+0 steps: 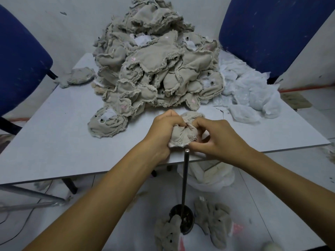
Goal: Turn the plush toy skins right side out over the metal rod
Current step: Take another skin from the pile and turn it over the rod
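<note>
A beige plush toy skin point(183, 134), inside out with frayed seams, is bunched between both hands just above the tip of the upright metal rod point(184, 180). My left hand point(163, 129) grips its left side with curled fingers. My right hand point(215, 136) pinches its right side. The rod stands on a dark round base point(188, 220) on the floor, close to the table's front edge. Two fuzzy grey skins lie on the floor beside the base, one to its left point(169, 234) and one to its right point(213, 221).
A tall heap of inside-out beige skins point(155, 64) fills the back of the grey table point(54, 142). Crumpled white plastic bags point(250, 95) lie at the right. Blue chairs stand at the left point(20, 64) and right point(272, 31). A white bag point(208, 176) sits under the table.
</note>
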Demonstrator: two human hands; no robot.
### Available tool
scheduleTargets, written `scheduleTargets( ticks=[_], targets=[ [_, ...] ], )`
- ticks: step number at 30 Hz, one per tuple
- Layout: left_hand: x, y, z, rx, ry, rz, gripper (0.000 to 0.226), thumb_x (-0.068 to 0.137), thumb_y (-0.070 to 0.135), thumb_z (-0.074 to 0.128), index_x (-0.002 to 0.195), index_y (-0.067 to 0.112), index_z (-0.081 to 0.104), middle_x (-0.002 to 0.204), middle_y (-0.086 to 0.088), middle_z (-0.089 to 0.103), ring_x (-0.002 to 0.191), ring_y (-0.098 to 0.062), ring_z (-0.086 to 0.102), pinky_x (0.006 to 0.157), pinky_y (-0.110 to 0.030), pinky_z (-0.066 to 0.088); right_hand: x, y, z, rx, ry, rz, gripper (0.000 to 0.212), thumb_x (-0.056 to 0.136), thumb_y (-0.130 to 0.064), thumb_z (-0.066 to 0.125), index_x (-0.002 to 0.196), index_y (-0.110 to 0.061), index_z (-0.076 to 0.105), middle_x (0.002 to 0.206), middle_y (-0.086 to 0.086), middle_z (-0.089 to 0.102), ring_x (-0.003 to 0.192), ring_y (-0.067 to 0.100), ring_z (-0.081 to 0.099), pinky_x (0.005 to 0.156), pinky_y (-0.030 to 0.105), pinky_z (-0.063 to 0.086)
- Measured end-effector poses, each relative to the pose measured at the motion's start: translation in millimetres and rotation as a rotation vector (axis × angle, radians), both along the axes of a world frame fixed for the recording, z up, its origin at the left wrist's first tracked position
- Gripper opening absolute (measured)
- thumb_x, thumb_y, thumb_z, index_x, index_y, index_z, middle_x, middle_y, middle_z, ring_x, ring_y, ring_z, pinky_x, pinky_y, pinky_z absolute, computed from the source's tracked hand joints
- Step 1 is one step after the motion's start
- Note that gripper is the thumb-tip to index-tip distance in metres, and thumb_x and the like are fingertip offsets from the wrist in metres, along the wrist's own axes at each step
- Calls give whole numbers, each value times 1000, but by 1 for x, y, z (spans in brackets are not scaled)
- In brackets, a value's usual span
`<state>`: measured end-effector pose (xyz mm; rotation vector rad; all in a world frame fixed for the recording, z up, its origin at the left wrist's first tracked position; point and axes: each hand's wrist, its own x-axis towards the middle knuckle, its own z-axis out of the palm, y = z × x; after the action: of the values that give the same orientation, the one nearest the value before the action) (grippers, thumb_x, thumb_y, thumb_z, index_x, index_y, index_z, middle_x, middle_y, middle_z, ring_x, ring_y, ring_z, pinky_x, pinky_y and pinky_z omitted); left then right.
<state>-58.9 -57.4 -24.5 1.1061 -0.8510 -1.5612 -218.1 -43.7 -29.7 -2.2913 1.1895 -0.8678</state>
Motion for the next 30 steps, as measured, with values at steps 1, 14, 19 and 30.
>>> scheduleTargets(
  ticks=[1,14,19,30],
  targets=[
    [2,2,0,16,60,-40,40,80,-14,46,51,14,44,49,-2,47,44,-13,53,45,-20,44,-3,-1,1,-17,12,25,23,71,-42,73,76,-29,55,63,-13,59,66,6,60,59,24,49],
    [-5,8,6,-49,152,-54,32,82,-12,43,61,12,40,55,-4,42,50,-14,47,50,-25,41,-3,-2,-8,-28,-198,-43,32,88,-34,72,72,-8,63,62,0,64,59,18,62,61,43,53],
    [-13,10,1,-210,37,28,32,90,1,51,63,16,43,59,-2,42,55,-13,43,54,-27,36,0,-11,-5,-62,-266,-198,39,87,-46,60,65,-13,58,58,-9,62,60,8,61,59,21,46],
    [-4,1,1,-60,-142,64,36,76,-14,53,55,14,45,50,-4,43,48,-18,47,52,-26,40,5,-5,-7,275,-305,-111,28,93,-31,65,72,-12,62,62,1,69,63,17,67,69,34,52]
  ],
)
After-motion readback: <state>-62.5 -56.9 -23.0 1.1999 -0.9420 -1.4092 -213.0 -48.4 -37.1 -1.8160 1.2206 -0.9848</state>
